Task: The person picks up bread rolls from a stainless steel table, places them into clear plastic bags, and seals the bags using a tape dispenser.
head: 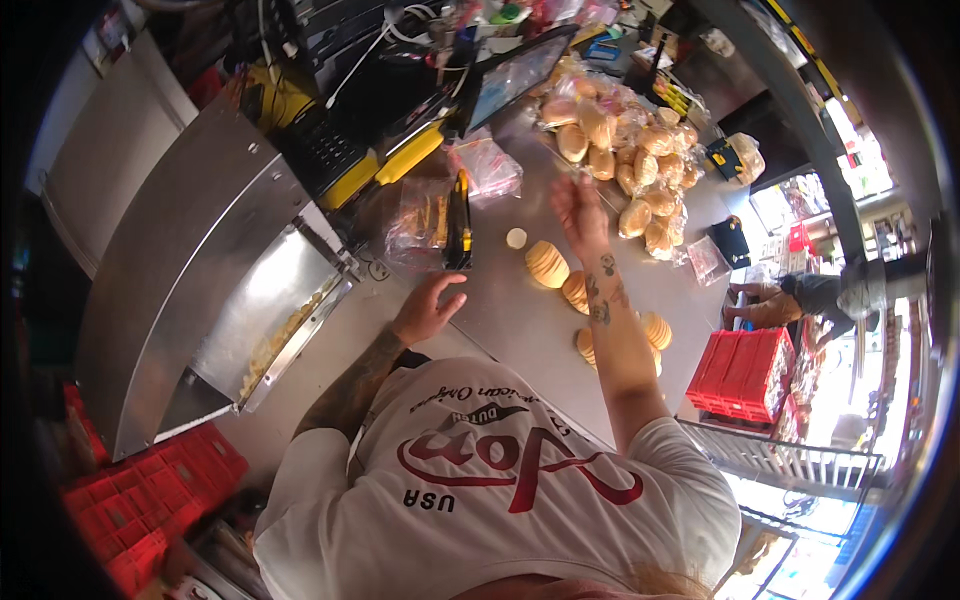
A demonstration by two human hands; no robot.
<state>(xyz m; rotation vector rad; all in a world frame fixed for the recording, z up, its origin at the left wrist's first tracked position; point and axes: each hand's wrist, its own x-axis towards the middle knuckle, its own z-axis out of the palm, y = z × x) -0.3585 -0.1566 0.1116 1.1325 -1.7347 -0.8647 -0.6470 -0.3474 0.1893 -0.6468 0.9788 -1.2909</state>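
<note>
My right hand [580,216] reaches over the metal table [495,315], close to a heap of bread rolls in clear plastic bags [652,165]; whether it holds anything is hard to tell. Below it lie several unwrapped rolls with striped tops [547,264], some partly hidden by my right forearm. A small pale round disc [516,238] rests left of them. My left hand [429,309] is at the table's near left edge with thumb and fingers apart, holding nothing. Just above it are a plastic packet [416,223] and a black and yellow tool [459,221]. Pink-printed plastic bags [486,163] lie beyond.
A tilted tablet-like screen [517,75] and a black and yellow keypad device [330,154] stand at the back. To the left is a steel machine with a chute [262,300]. Red crates stand at right [739,375] and lower left [150,487]. Another person [806,300] bends at far right.
</note>
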